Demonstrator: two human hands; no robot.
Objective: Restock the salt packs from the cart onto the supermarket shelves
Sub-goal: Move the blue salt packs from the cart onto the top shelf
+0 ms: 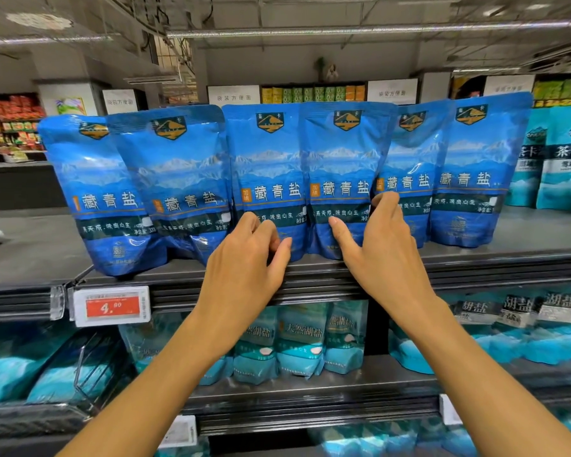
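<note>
Several blue salt packs stand upright in a row on the top shelf [508, 258]. My left hand [248, 258] pinches the bottom of the middle blue salt pack [266, 166], with the fingers on its front and the thumb at its lower edge. My right hand [381, 249] grips the neighbouring blue salt pack [340, 166] low down, thumb on its front and fingers around its right edge. The leftmost pack [96, 192] leans and overhangs the shelf's front edge. The cart is out of view.
Teal salt bags [561, 159] stand at the right end of the top shelf. A red price tag [112, 306] hangs on the shelf rail. The lower shelf [310, 390] holds turquoise salt packs [300, 338]. Other aisles lie behind.
</note>
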